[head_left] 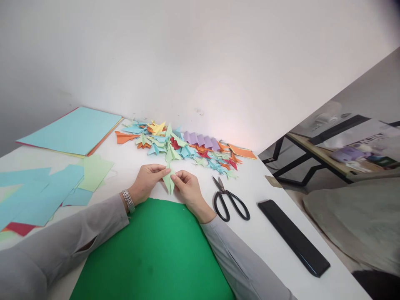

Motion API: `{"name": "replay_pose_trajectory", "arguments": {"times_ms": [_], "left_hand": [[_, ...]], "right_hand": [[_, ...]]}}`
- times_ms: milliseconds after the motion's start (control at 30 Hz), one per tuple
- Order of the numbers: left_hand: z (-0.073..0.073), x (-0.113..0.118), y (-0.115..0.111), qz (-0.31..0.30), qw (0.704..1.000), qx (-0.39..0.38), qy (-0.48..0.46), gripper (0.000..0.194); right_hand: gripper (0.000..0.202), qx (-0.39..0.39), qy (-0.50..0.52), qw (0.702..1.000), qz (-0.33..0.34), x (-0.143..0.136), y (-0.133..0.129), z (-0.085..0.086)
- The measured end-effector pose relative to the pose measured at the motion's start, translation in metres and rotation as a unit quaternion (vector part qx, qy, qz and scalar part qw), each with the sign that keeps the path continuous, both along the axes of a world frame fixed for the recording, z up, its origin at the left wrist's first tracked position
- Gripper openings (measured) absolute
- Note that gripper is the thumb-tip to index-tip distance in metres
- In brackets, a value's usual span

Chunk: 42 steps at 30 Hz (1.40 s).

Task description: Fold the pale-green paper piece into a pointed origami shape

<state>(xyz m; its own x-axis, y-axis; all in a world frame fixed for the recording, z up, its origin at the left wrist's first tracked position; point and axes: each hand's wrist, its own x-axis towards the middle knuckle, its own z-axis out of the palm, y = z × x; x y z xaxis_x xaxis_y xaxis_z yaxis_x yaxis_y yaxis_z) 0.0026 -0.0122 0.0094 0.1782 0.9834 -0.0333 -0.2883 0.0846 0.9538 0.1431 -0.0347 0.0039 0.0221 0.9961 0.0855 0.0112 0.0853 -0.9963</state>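
Note:
A folded piece of light green paper, diamond-like with a crease down its middle, is held upright between both hands. My left hand, with a metal watch at the wrist, pinches its left side between thumb and fingers. On the right side, my right hand is closed on the same paper, thumb in front. Just below the hands lies a green mat. Behind them spreads a pile of folded paper shapes in blue, green, orange, yellow, red and purple.
Black-handled scissors lie partly open right of my hands, near a long black case. Loose paper pieces cover the left side. A stack of coloured sheets sits at the back left, against the wall.

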Motion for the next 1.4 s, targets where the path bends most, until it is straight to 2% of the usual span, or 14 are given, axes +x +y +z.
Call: {"name": "replay_pose_trajectory", "arguments": {"times_ms": [167,267,400,533,733,1133,1300,1400], "left_hand": [[0.001,0.000,0.000,0.003,1.000,-0.019,0.014,0.031],[0.004,0.000,0.000,0.015,0.999,-0.049,-0.014,0.036],[0.009,0.001,-0.003,-0.008,0.995,-0.081,-0.054,0.039],[0.008,0.001,-0.004,-0.018,0.997,-0.066,-0.044,0.037],[0.005,0.002,-0.003,-0.012,0.998,-0.054,-0.016,0.037],[0.006,0.001,-0.003,-0.038,0.994,-0.077,-0.068,0.038],[0.008,0.001,-0.004,-0.084,0.989,-0.070,-0.098,0.027],[0.005,0.002,-0.004,-0.073,0.994,-0.049,-0.064,0.023]], "right_hand": [[0.040,0.000,0.002,1.000,-0.015,0.001,0.000,0.001],[0.041,0.001,0.004,1.000,-0.018,0.002,0.000,0.000],[0.041,0.003,0.025,0.999,-0.029,0.003,0.001,-0.004],[0.042,0.012,0.042,0.999,-0.027,0.002,0.000,-0.006],[0.046,0.029,-0.012,0.999,-0.026,0.000,0.000,-0.003],[0.039,0.001,0.039,0.998,-0.052,0.002,0.003,-0.006],[0.037,0.007,0.014,0.999,-0.032,0.000,0.001,-0.008],[0.035,0.011,-0.012,1.000,-0.023,-0.002,0.001,-0.010]]}}
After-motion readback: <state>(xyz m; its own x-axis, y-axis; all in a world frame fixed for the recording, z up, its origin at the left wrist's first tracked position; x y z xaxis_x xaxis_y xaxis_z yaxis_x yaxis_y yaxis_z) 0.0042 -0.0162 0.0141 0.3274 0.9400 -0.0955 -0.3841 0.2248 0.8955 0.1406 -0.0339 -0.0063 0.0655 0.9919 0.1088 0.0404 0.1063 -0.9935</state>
